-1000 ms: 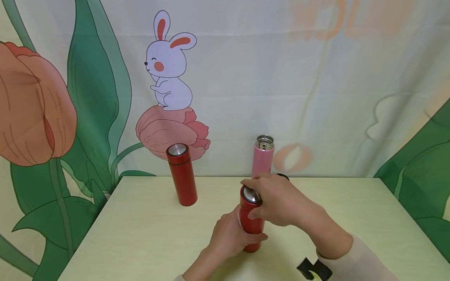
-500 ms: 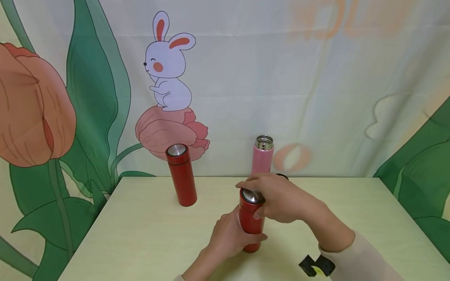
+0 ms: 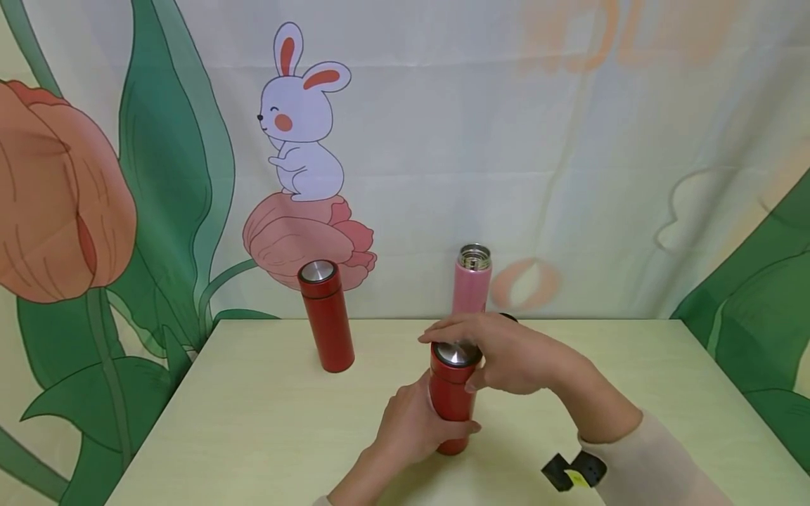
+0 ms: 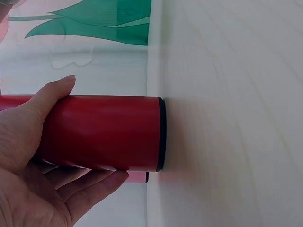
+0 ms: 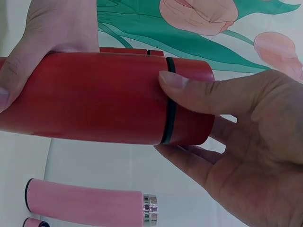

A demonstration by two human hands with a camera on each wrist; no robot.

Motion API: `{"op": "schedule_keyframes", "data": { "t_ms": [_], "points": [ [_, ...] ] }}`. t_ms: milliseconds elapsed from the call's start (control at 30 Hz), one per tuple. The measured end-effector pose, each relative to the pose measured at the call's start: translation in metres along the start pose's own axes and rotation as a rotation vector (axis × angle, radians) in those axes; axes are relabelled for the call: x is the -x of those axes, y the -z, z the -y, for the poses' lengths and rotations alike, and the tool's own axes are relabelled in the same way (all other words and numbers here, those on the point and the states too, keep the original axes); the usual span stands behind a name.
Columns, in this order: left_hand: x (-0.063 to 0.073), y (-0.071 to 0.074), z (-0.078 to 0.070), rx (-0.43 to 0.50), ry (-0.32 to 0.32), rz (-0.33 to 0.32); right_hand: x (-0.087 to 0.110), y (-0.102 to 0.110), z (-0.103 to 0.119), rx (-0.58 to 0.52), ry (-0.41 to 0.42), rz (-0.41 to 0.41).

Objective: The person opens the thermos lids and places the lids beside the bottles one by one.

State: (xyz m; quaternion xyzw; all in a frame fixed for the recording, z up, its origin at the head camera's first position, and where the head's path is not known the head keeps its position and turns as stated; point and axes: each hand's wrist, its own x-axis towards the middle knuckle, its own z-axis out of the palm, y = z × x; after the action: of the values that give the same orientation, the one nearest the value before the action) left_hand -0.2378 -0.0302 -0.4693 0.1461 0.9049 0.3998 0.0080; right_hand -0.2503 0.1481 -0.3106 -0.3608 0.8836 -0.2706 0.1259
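Observation:
A red thermos stands on the table near the front. My left hand holds its lower body, thumb on one side and fingers on the other; the black base shows past the fingers. My right hand grips the red lid, whose silver top shows in the head view. In the right wrist view, the thumb lies over the dark ring between lid and body. Behind that hand is a pink thermos with a bare metal neck.
Another red thermos, lid on, stands at the back left of the pale table. A small pink cap with a dark rim is beside the pink thermos, mostly hidden in the head view. A printed curtain hangs behind the table.
My right hand has turned on the lid, its fingertips going left and its wrist slightly up and right. The thermos top has shifted slightly right. My left hand keeps its hold.

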Motion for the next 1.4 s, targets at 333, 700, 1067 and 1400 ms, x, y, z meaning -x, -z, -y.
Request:
{"op": "schedule_keyframes", "data": {
  "t_ms": [333,700,1067,1400],
  "points": [
    [0.0,-0.002,0.001,0.002,0.017,0.006,0.002,-0.004,-0.001,0.084,-0.003,-0.075],
    [0.0,-0.003,-0.001,-0.003,0.038,-0.002,0.0,-0.015,0.022,0.323,-0.265,-0.238],
    [0.001,-0.002,-0.001,-0.007,0.043,-0.002,-0.004,-0.028,0.034,0.432,-0.318,-0.34],
    [0.001,-0.001,-0.001,-0.016,0.039,-0.002,-0.004,-0.023,0.033,0.395,-0.25,-0.263]
  ]
}}
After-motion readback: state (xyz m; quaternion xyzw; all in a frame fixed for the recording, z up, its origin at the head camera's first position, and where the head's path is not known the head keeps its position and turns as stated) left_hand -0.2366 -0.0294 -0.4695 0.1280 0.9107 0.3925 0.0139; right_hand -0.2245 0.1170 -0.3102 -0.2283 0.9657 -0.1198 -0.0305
